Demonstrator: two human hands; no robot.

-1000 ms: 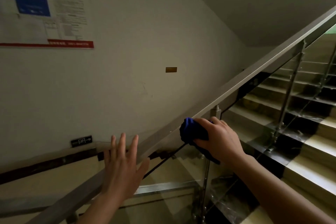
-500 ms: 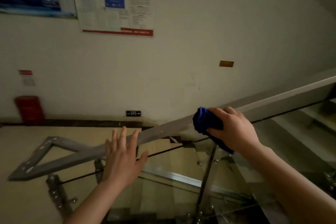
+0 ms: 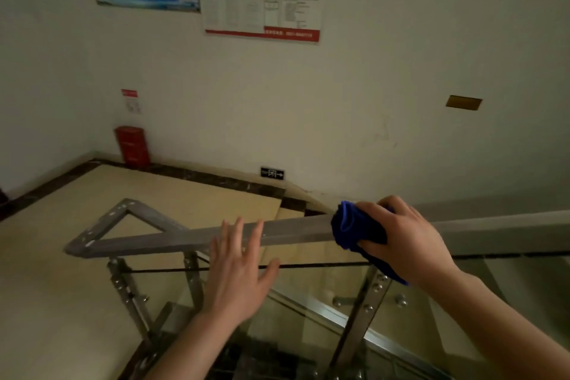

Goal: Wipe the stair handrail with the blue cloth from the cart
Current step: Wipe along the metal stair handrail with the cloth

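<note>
Clutching the blue cloth (image 3: pixel 354 230) over the handrail (image 3: pixel 185 239), right hand (image 3: pixel 407 234) covers most of it — left hand (image 3: pixel 237 274) splayed, empty.

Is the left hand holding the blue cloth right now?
No, the right hand grips the blue cloth against the handrail, while the left hand is open with its fingers spread.

One wide-angle view, worn on the head
It looks forward and down, close over the handrail (image 3: pixel 185 239), toward the landing wall (image 3: pixel 370 102) beyond.
</note>
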